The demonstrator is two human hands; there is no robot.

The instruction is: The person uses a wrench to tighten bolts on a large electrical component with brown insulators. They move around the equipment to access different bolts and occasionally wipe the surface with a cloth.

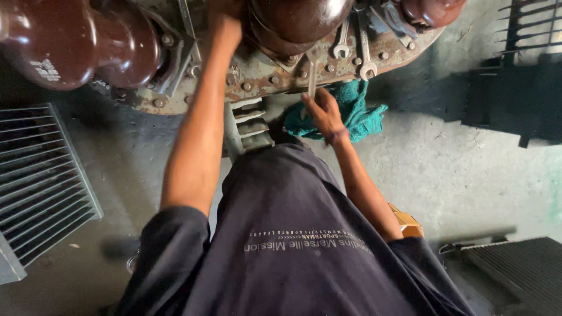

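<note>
A wrench (311, 79) was gripped by the closed fingers of the right hand (324, 114) beside a teal rag (360, 111); the left hand (225, 23) was raised against the brown insulator (298, 20), its fingers' state indiscernible

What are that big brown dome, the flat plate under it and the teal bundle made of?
Brown dome: probably glazed ceramic, glossy with bright highlights. Plate: metal, with rusty patches and bolt heads. Teal bundle: soft cloth, crumpled into folds. The wrench in the right hand looks like bare steel.
</note>
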